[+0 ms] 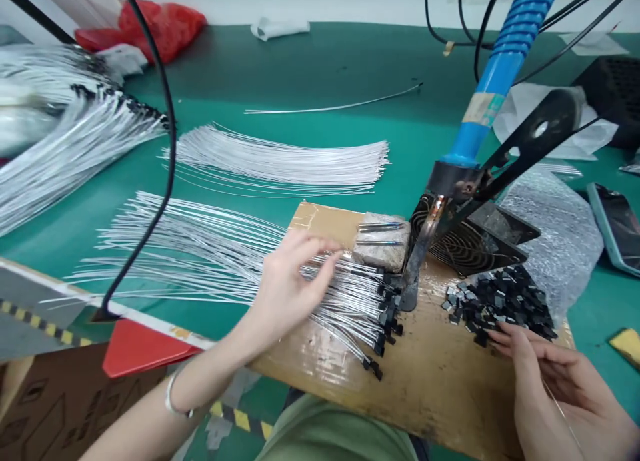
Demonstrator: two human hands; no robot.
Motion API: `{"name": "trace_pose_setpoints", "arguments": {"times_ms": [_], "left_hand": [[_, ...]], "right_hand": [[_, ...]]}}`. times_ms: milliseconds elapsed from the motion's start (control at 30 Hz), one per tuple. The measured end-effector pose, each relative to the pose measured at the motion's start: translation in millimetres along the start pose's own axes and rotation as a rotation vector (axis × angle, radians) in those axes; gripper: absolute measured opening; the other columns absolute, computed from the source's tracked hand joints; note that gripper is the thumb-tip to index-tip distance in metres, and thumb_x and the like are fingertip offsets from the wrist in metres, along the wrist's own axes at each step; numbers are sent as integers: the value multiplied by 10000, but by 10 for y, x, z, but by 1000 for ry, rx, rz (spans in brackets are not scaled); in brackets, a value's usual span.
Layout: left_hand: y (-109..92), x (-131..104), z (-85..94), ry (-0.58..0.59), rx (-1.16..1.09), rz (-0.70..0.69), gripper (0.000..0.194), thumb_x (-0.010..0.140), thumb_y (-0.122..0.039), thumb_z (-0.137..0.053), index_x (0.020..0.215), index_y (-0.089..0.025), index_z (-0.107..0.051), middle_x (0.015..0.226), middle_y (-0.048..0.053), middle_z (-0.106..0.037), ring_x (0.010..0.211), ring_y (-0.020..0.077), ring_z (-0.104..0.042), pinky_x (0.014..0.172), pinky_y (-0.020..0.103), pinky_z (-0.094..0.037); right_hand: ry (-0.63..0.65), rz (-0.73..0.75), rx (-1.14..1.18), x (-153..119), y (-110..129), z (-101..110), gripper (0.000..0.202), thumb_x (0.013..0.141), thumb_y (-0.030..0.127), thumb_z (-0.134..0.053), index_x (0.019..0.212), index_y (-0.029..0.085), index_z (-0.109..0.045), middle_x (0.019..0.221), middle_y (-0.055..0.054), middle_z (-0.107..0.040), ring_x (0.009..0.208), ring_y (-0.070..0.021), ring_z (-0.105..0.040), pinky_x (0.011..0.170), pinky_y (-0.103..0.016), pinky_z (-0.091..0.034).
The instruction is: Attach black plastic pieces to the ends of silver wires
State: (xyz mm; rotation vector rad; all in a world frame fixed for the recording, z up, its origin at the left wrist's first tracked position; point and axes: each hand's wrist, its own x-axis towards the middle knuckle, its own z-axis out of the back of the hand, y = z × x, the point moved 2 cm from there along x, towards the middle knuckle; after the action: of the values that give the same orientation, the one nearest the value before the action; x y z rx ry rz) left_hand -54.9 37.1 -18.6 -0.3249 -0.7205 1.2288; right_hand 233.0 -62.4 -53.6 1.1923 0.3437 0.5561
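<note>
My left hand lies over a spread of white wires tipped with small black connectors. Its thumb and forefinger nearly meet; whether a wire is between them is hidden. At the near edge of a heap of small black parts, my right hand touches a piece with its fingertips. A thin solder wire runs across that hand, held by the curled fingers. Between the hands, a soldering iron with a blue handle hangs tip down, close to the black connectors.
Under the work is a brown board, with a sponge block holding metal tips. A round fan grille stands behind the iron. Farther back lie another white wire bundle and one loose wire. A phone is at right.
</note>
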Motion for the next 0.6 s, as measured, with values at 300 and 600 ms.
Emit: {"name": "trace_pose_setpoints", "arguments": {"times_ms": [300, 600], "left_hand": [[890, 1150, -223, 187, 265, 30, 92, 915, -251, -693, 936, -161, -691, 908, 83, -590, 953, 293, -608, 938, 433, -496], [718, 1181, -345, 313, 255, -155, 137, 903, -87, -522, 851, -163, -623, 998, 172, -623, 1098, 371, -564, 1022, 527, -427]], "right_hand": [[-19, -1, 69, 3, -32, 1, 442, 626, 573, -937, 735, 225, -688, 878, -52, -771, 757, -180, -723, 895, -303, -600], [16, 64, 69, -8, -75, 0, 428, 737, 630, -854, 753, 235, -689, 825, -64, -746, 749, -219, -715, 893, -369, -598]]}}
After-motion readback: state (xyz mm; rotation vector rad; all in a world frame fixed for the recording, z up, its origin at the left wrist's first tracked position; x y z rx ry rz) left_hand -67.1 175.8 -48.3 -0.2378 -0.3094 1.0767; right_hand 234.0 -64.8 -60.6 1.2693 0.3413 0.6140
